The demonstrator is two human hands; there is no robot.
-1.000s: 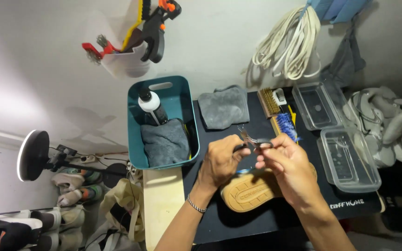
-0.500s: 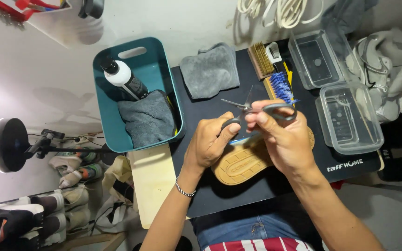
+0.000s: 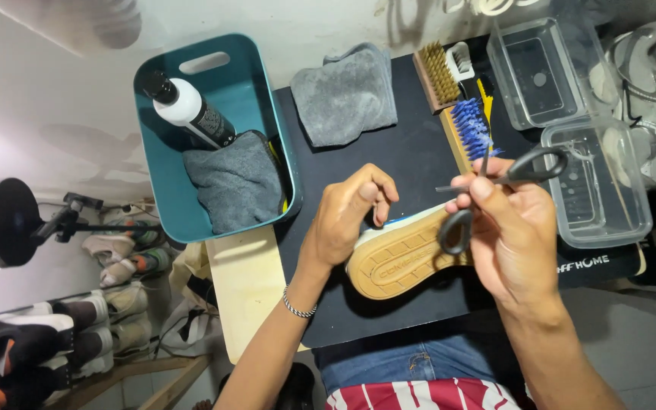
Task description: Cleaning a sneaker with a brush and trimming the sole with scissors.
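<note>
My right hand [image 3: 512,228] grips a pair of black-handled scissors [image 3: 495,199] above a black mat [image 3: 411,152], blades pointing left. A shoe [image 3: 400,258] lies sole-up on the mat, its tan rubber sole facing me. My left hand [image 3: 347,216] rests on the shoe's upper edge with the fingers curled around it. A silver bracelet sits on my left wrist.
A teal bin [image 3: 157,144] at the left holds a white bottle [image 3: 187,110] and a grey cloth [image 3: 237,182]. Another grey cloth [image 3: 343,91], a tan brush [image 3: 438,76] and a blue brush [image 3: 471,129] lie at the back. Two clear plastic boxes [image 3: 594,178] stand right. Shoes [image 3: 62,334] crowd the floor.
My hands have parted: the left let go of the scissors and dropped to the shoe, while the right keeps the scissors. The view has moved closer over the mat.
</note>
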